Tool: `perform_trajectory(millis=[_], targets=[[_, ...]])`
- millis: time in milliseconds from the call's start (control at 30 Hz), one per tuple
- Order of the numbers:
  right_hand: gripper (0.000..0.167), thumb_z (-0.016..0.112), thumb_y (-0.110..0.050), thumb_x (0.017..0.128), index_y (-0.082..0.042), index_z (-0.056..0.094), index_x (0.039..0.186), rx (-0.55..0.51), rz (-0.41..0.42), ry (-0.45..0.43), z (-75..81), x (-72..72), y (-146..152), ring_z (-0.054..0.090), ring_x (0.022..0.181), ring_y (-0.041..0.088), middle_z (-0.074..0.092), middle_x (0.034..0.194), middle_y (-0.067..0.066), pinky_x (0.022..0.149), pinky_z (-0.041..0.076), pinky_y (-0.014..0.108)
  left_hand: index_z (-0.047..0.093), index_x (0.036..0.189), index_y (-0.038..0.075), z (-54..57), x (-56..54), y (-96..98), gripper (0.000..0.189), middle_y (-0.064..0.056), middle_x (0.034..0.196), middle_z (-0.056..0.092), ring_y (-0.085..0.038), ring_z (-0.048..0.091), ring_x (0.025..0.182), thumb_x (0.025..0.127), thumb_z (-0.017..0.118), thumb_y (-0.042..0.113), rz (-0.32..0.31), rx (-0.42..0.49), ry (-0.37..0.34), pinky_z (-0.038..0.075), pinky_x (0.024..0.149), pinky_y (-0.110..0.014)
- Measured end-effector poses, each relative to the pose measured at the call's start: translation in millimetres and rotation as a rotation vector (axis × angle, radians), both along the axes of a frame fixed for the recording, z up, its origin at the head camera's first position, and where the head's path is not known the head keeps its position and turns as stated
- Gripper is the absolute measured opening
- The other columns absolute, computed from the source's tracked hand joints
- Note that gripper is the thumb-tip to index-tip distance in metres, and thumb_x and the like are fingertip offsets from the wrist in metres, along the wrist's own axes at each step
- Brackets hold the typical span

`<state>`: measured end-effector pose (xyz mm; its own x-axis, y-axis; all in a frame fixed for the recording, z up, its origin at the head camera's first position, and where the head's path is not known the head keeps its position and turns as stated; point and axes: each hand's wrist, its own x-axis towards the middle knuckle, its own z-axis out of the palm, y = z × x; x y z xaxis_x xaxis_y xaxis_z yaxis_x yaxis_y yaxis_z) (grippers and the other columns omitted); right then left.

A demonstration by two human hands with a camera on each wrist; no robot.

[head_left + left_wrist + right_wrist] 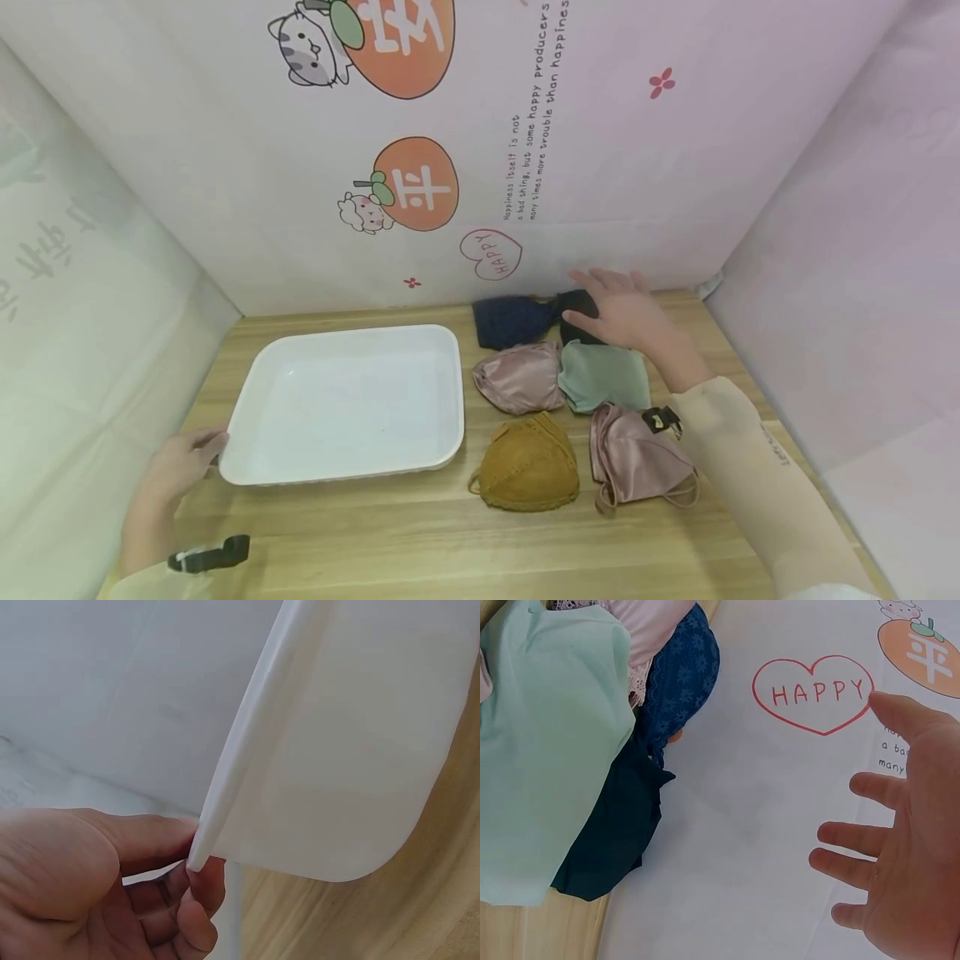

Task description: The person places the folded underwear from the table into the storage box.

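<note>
My left hand pinches the near left corner of a white rectangular tray between thumb and fingers. In the left wrist view the thumb lies along the rim and the fingertips are beneath it. My right hand, fingers spread and holding nothing, is over the dark folded garment at the back, partly covering it in the head view. Beside that lies a navy lace bra, folded. A mint green folded garment and a pink satin one lie just in front.
Nearer the front edge are a mustard folded bra with a strap loop and a pink satin one with straps showing. All rest on a wood-grain table. White printed cloth walls stand at the back and both sides.
</note>
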<state>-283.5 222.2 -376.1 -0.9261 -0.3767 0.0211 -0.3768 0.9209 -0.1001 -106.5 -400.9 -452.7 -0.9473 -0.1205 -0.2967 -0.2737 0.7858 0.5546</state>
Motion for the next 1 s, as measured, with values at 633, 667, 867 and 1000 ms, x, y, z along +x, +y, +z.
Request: perform_trajectory(millis=[633,667,867,1000], targets=[[0.077,0.057,-0.056,0.096,-0.02,0.03,0.158,0.014,0.018,-0.029,-6.4,-21.3,-14.5,0.035,0.145,0.042,0.041,0.156,0.019,0.121,0.004,0.07,0.041,0.14,-0.016,-1.6,2.1,1.6,0.054,-0.035,0.125,0.059,-0.019,0.063,0.089,0.109,0.035,0.028,0.038,0.039,0.026,0.056,0.073,-0.031],[0.077,0.058,-0.055,0.096,-0.019,0.03,0.158,0.015,0.02,-0.031,-7.4,-22.8,-14.9,0.035,0.145,0.043,0.042,0.155,0.019,0.121,0.004,0.07,0.041,0.14,-0.016,-1.6,2.1,1.6,0.054,-0.035,0.126,0.058,-0.018,0.064,0.089,0.109,0.035,0.028,0.039,0.04,0.026,0.056,0.073,-0.031],[0.077,0.06,-0.055,0.094,-0.015,0.034,0.156,0.023,0.027,-0.047,-15.3,-33.7,-16.8,0.036,0.144,0.044,0.044,0.153,0.021,0.122,0.004,0.07,0.04,0.141,-0.016,-3.3,1.4,0.9,0.054,-0.034,0.123,0.06,-0.017,0.062,0.087,0.109,0.035,0.027,0.046,0.048,0.012,0.055,0.072,-0.03],[0.076,0.061,-0.055,0.094,-0.015,0.037,0.154,0.031,0.034,-0.052,-21.6,-40.8,-18.0,0.036,0.144,0.044,0.045,0.153,0.019,0.122,0.006,0.069,0.039,0.141,-0.016,-4.6,1.5,0.2,0.054,-0.032,0.119,0.061,-0.018,0.061,0.086,0.109,0.035,0.027,0.051,0.051,0.009,0.054,0.072,-0.031]])
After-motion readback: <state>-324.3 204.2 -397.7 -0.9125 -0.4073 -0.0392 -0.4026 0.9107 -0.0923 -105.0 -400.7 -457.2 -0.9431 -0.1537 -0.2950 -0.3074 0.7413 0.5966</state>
